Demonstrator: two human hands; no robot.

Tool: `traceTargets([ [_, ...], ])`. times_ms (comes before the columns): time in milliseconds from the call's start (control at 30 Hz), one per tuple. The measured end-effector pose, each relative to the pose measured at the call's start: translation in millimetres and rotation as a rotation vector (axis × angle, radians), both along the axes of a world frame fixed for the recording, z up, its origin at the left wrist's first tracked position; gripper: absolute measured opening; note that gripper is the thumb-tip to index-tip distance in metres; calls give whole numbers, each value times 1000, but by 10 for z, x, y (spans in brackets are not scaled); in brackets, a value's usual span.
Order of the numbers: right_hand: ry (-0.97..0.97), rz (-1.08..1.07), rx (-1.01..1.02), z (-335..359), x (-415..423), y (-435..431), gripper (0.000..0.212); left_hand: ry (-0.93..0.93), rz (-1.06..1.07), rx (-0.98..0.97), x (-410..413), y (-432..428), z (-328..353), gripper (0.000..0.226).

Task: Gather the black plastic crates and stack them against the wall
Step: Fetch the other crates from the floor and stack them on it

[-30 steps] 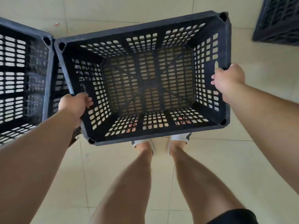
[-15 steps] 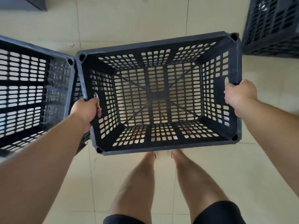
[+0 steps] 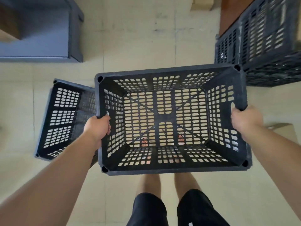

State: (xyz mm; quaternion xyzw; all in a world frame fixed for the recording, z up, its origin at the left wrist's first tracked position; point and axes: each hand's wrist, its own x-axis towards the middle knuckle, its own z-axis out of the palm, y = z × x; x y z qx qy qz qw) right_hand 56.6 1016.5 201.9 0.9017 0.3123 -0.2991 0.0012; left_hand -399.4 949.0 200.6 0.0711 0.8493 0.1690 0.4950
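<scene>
Black slotted plastic makes up the crate (image 3: 164, 117) held level in front of the person, open side up, its long sides running left to right. The left grip (image 3: 97, 128) is curled over the rim of the crate's left short wall, fingers wrapped inside by the handle slot. The right grip (image 3: 246, 121) clamps the rim of the right short wall in the same way, just below that side's handle slot. Both have firm hold of the crate, and nothing else.

Through the crate's bottom slots show two feet (image 3: 145, 142) on the pale tiled floor (image 3: 138, 46). Bare legs (image 3: 151, 181) and black shorts (image 3: 148, 209) come out from under the crate's near edge.

Just left of the crate a second crate (image 3: 63, 118) lies on the floor, tilted, its right part hidden behind the crate's left wall and the left forearm. Beyond the crate's far right corner stand stacked crates (image 3: 263, 46) of the same slotted kind, close to that corner. Well beyond the crate's far left corner sits a dark grey cabinet (image 3: 40, 30). To the crate's right, past the right forearm, a bit of cardboard (image 3: 280, 127) lies on the floor.
</scene>
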Motion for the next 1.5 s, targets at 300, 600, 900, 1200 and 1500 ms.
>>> traceTargets([
  [300, -38, 93, 81, 1963, -223, -202, 23, 79, -99, 129, -114, -348, 1656, 26],
  [600, -33, 318, 126, 3030, -250, -117, 32, 159, -4, 240, 68, -914, 2862, 27],
  [900, 96, 537, 173, 3601, -397, -112, 44, 364, 281, 253, 611, -2032, 3788, 26],
  [1200, 101, 871, 223, 4003, -994, -614, 43, 450, 570, 187, 1163, -3535, 4209, 18],
  [1500, 90, 1224, 263, 4246, -1999, -2014, 33, 418, 946, 227, 1475, -5550, 4162, 21],
])
